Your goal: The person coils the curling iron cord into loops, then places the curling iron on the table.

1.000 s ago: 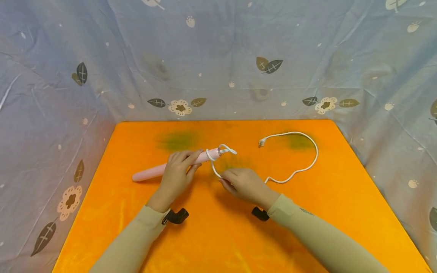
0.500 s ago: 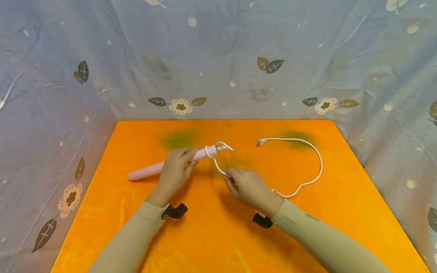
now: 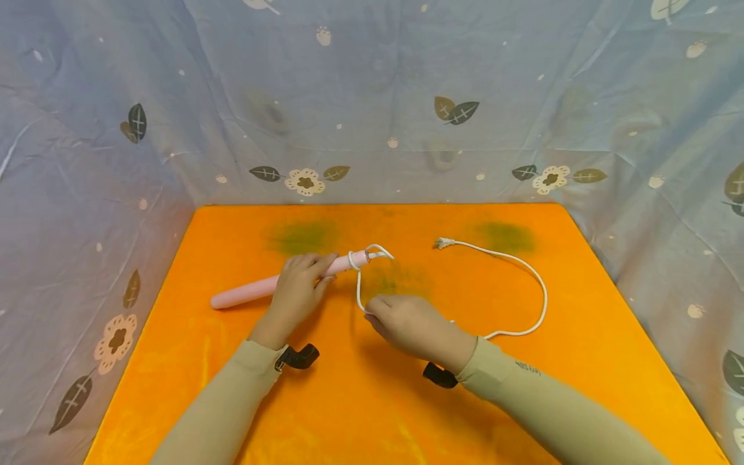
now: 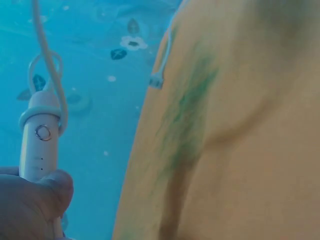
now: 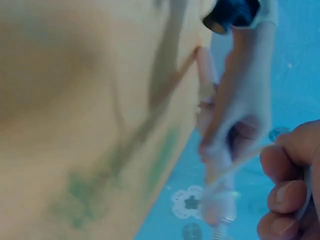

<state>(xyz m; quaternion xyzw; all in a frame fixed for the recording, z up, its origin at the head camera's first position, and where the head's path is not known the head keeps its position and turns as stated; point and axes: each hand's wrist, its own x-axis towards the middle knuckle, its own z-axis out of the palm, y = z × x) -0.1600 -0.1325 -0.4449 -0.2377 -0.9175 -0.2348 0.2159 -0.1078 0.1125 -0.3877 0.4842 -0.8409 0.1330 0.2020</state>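
My left hand [image 3: 295, 290] grips a pink corded hair iron [image 3: 244, 293] around its handle, holding it slanted above the table. In the left wrist view, a round button and small marks show on the handle [image 4: 39, 150], past my thumb. The white power cord [image 3: 358, 290] loops once around the handle near its cord end. Just right of that end, my right hand [image 3: 415, 326] pinches the cord with curled fingers. In the right wrist view, the cord runs taut from those fingers [image 5: 282, 200] to the iron. My right hand hides part of the cord.
The cord's loose length curves over the right side of the orange table [image 3: 372, 413], ending in a plug [image 3: 444, 243] near the back. Patterned grey-blue curtains [image 3: 372, 97] enclose the back and sides. A black wrist mount [image 3: 299, 356] sits below my left hand.
My right hand moved right, then back left and slightly down, with the cord. The cord's loose curve shifted nearer the front. The left hand and iron moved slightly left.
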